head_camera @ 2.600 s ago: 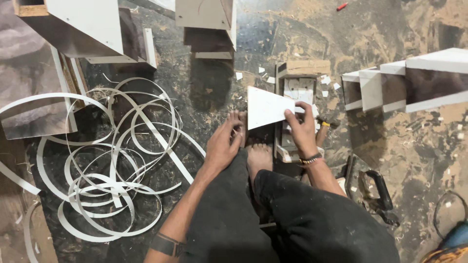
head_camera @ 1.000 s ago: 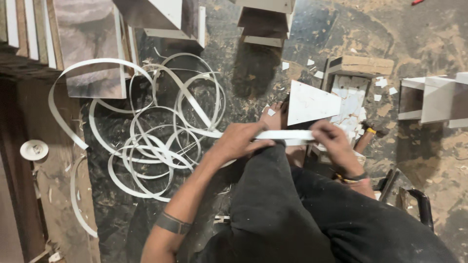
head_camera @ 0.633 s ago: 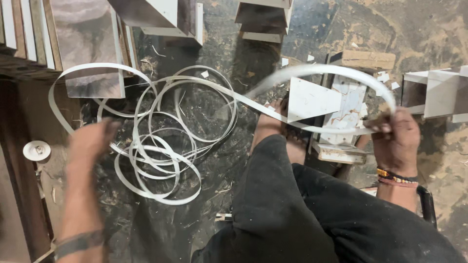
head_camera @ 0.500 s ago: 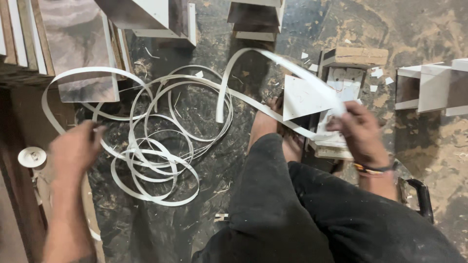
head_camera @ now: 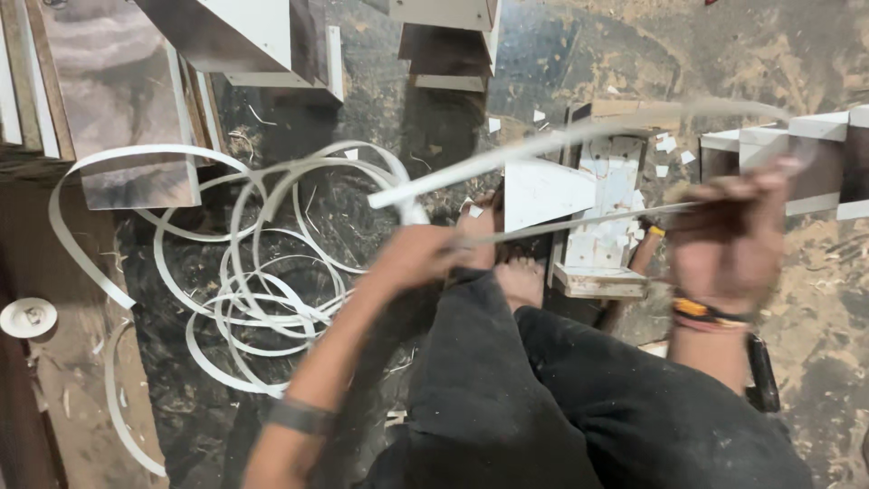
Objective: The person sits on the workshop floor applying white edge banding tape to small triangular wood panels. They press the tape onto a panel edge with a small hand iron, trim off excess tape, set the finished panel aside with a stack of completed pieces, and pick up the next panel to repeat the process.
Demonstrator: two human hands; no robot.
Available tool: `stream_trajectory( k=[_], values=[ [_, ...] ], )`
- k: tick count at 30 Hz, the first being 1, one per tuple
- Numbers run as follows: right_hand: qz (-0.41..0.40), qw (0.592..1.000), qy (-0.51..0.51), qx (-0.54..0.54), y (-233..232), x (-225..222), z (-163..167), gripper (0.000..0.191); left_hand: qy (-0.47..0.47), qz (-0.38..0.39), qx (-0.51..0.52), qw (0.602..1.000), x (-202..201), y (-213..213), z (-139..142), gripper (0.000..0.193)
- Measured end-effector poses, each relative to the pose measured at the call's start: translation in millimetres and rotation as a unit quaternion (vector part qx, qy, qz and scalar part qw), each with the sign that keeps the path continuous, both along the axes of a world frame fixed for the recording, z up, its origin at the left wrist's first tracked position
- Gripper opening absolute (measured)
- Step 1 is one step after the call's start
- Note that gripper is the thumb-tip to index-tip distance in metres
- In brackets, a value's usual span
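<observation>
A long white edge-banding strip point(head_camera: 507, 154) runs from a loose coil point(head_camera: 262, 272) on the dark floor up to both my hands. My left hand point(head_camera: 418, 255) is closed on the strip near the middle of the view, blurred by motion. My right hand point(head_camera: 729, 240), raised at the right, grips the strip's other end, and the strip stretches between them. A white triangular panel piece point(head_camera: 543, 192) stands just beyond my bare foot point(head_camera: 520, 276), beside a small wooden block jig point(head_camera: 602, 226).
Laminated boards and box parts point(head_camera: 253, 45) lie along the top; more white-edged pieces point(head_camera: 815, 145) lie at the right. A small white disc point(head_camera: 27, 317) rests at the left on a brown board. A dark-handled tool point(head_camera: 760, 371) lies near my right knee. Sawdust covers the floor.
My left hand came back from the coil at the left to the middle and closed on the strip. My right hand lifted and pulled the strip out to the right.
</observation>
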State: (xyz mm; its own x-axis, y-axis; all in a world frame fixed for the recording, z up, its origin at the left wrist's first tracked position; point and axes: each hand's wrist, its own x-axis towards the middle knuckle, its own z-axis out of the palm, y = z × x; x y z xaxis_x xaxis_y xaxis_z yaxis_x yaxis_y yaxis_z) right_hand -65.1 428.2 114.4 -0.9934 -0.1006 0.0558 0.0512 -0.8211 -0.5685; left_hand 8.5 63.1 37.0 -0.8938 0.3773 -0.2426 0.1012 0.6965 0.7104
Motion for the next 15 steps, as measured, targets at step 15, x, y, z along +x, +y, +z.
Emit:
stream_trajectory(
  k=[15],
  values=[
    [-0.073, 0.985, -0.060, 0.146, 35, 4, -21, 0.015, -0.406, 0.182, -0.519, 0.730, 206, -379, 24, 0.069]
  ],
)
